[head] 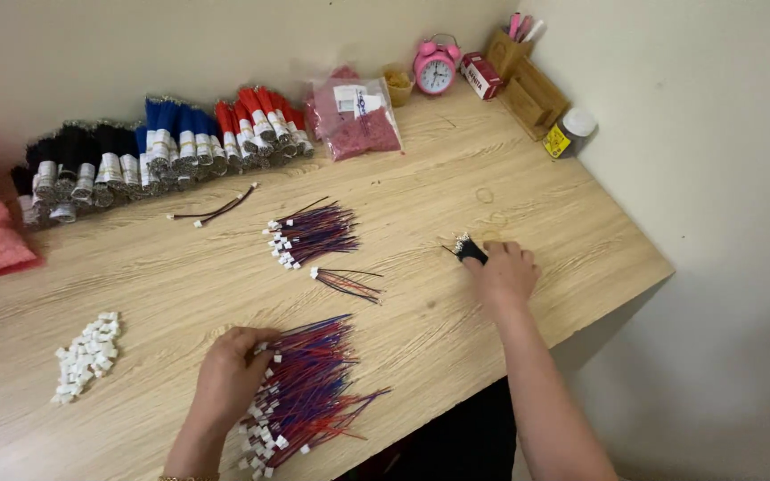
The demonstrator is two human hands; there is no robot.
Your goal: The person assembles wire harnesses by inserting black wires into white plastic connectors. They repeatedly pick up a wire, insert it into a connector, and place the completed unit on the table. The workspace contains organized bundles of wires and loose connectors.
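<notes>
Resting on the wooden table (510, 169), the left hand (227, 379) lies with fingers curled loosely over the connector end of a large bundle of red and blue wire leads (309, 392) at the 6 o'clock position, close to the near table edge. The right hand (505, 270) reaches to 3 o'clock, fingers drawn together and pinching a small black wire bundle (470, 251) that lies on the tabletop. Both bundles are judged light, thin and limp; loose strands are likely to fan out or snag, so the firmest hold is at the white connector ends or around the gathered middle, not the free tips. A second wire group (314, 233) lies at centre, with a smaller group (348, 282) just below it. A pile of white plastic connectors (88, 354) sits at 8 o'clock, well apart from both hands. Taped wire coils in black, blue and red (158, 151) line the far edge at 11 o'clock; a pink alarm clock (436, 67) stands at 1 o'clock. Open surface lies between the hands and toward 2 o'clock; the right table edge is near the right hand.
</notes>
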